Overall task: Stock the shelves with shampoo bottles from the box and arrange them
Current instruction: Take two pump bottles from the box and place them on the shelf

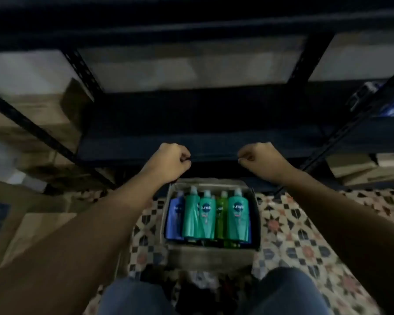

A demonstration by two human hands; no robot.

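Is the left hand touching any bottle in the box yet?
Apart. Head view shows the left hand curled up by the shelf edge, above the box, clear of the bottles.

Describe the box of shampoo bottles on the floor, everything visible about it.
The box is an open-topped, shallow rectangular carton, apparently grey-brown cardboard, sitting flat on the patterned tile floor just in front of the dark shelf unit, between the person's knees and the shelf. Shampoo bottles lie inside side by side, caps toward the shelf: a blue bottle at the left, teal ones, and a green one. Neither hand touches the box.
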